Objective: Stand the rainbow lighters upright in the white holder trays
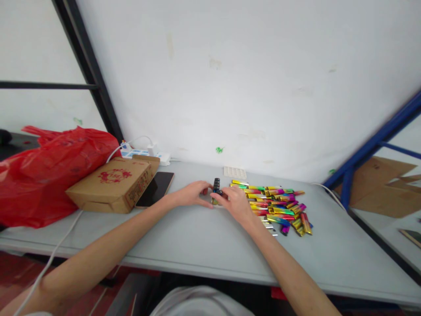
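While both hands meet mid-table point(197, 245), the small black part point(216, 186) stands upright between their fingertips. Right hand point(235, 202) pinches it low down. Left hand point(191, 193) fingertips touch its other side, actual grip unclear. Shiny lighter pile point(279, 207) sits just beside right hand.

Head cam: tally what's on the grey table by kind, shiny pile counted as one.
Red plastic bag: 1
Brown cardboard box: 1
Dark flat phone: 1
White power strip: 1
White dimpled tray: 1
Pile of shiny multicoloured metallic pieces: 1
Small black-topped piece, held: 1
Total: 7
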The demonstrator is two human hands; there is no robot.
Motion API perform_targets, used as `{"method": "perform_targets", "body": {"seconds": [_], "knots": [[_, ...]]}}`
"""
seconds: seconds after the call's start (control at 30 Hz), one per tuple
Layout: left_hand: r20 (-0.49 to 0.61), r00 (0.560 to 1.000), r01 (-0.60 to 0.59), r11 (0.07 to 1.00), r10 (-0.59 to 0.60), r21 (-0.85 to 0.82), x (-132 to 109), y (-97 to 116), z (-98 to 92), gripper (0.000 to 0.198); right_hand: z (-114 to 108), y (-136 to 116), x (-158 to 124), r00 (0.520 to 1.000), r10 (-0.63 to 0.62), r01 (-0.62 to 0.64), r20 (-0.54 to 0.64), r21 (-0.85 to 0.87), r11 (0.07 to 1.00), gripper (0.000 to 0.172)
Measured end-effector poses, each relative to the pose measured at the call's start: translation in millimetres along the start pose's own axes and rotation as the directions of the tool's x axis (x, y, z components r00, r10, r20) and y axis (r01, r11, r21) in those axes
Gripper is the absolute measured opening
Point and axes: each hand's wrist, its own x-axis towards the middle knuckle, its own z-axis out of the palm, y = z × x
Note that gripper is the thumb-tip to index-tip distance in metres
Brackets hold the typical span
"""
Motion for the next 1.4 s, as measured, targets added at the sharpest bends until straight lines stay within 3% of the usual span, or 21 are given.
{"method": "perform_targets", "body": {"seconds": [0.2, 0.5, 0.8, 0.93, 1.1, 1.23, 1.4], "knots": [[-0.021, 1.000, 0.006, 0.999, -0.005, 0.034, -1, 0, 2.5, 0.069, 4, -2, 0, 0.997, 0.072, -0.072, -0.015, -0.020, 0.997, 0.044], [-0.012, 1.000, 0.015, 0.999, -0.014, 0.045, -1, 5, -1.2, 0.067, 0, 1, -1, 0.990, 0.077, -0.099, 0.115, 0.193, 0.976, 0.037], [0.007, 1.000, 0.013, 0.999, -0.014, 0.040, -1, 10, -3.9, 0.064, 3, -7, 2, 0.995, 0.039, -0.024, 0.095, -0.156, 0.987, 0.042], [0.025, 0.999, 0.036, 0.998, -0.037, 0.054, -1, 10, -4.9, 0.061, 0, -14, 5, 0.993, 0.071, -0.050, 0.098, -0.201, 0.978, 0.049], [0.012, 0.999, 0.052, 0.996, -0.053, 0.079, -1, 11, -4.6, 0.060, -13, -17, 6, 0.977, 0.103, -0.056, 0.186, -0.244, 0.968, 0.058], [-0.007, 0.997, 0.078, 0.991, -0.077, 0.110, 0, 14, -3.7, 0.059, -31, 0, 7, 0.973, 0.177, -0.138, 0.148, -0.242, 0.960, 0.056], [-0.063, 0.994, 0.100, 0.982, -0.091, 0.160, 3, 19, 1.5, 0.058, -47, 54, 5, 0.977, 0.213, -0.206, 0.009, -0.212, 0.955, 0.039]]}}
